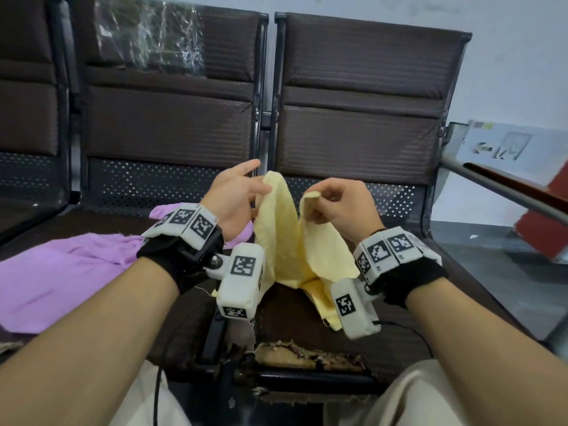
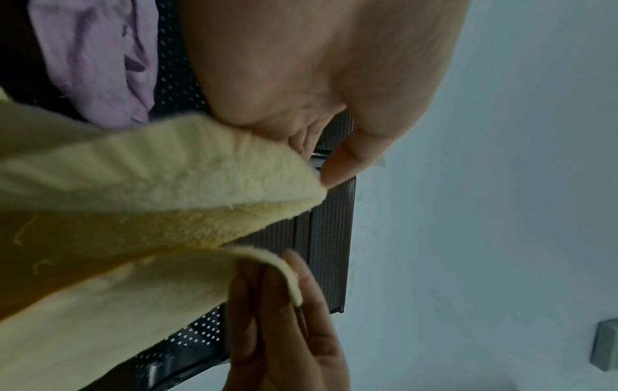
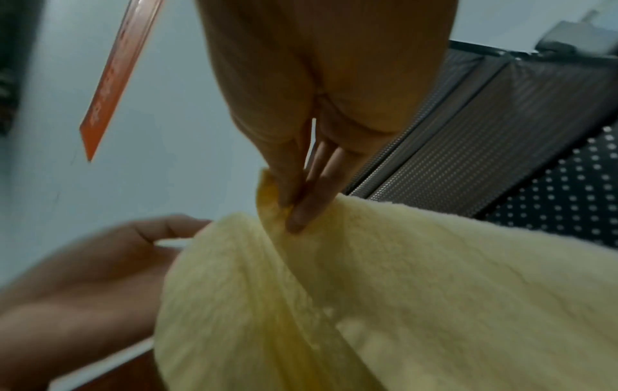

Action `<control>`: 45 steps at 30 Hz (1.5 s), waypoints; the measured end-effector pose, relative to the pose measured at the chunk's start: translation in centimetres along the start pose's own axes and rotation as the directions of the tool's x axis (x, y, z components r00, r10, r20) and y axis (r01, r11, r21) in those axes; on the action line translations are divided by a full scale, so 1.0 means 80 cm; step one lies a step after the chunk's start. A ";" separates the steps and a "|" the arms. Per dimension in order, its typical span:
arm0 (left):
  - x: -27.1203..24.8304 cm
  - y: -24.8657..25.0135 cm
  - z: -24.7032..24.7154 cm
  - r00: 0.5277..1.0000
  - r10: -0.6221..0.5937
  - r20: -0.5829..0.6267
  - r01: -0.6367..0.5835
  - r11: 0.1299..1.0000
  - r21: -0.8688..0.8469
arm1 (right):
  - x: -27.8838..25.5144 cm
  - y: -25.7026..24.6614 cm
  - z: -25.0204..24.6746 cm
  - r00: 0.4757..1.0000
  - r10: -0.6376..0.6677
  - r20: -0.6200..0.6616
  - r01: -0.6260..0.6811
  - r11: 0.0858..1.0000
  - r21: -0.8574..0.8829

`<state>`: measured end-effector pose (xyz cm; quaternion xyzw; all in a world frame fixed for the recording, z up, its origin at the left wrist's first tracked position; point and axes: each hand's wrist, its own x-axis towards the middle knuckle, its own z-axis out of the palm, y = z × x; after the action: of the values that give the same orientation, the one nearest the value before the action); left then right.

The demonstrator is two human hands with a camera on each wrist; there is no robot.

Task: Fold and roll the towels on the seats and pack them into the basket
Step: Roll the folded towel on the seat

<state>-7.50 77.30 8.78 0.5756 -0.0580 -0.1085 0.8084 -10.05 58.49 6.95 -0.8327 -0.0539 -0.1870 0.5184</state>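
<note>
A yellow towel hangs between my two hands above the right seat, and its lower end rests on the cushion. My left hand pinches one upper corner; the thumb tip meets the towel's edge. My right hand pinches the other upper corner between thumb and fingers. The two corners are close together, so the cloth sags in a fold between them. A purple towel lies spread and crumpled on the seat to the left. No basket is in view.
Dark padded seats with perforated metal backs stand in a row against a pale wall. The right seat's front edge is torn, with foam showing. A metal rail slants past on the right, over grey floor.
</note>
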 end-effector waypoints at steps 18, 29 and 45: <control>-0.025 -0.015 -0.012 0.984 0.024 0.176 -0.006 0.995 -0.103 | -0.042 -0.052 0.019 0.994 -0.094 -0.061 0.091 0.995 -0.040; -0.007 -0.049 -0.002 1.000 0.023 0.001 -0.023 0.967 0.255 | -0.015 -0.008 0.032 0.998 -0.041 -0.050 0.041 0.999 0.000; 0.003 -0.062 -0.003 0.991 0.099 0.096 -0.128 0.916 0.380 | -0.001 0.024 0.035 0.995 0.063 0.080 -0.070 0.994 0.089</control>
<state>-7.71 75.93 4.04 0.7143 -0.1416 -0.0694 0.6818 -8.84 60.06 4.22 -0.8158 -0.0545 -0.1349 0.5597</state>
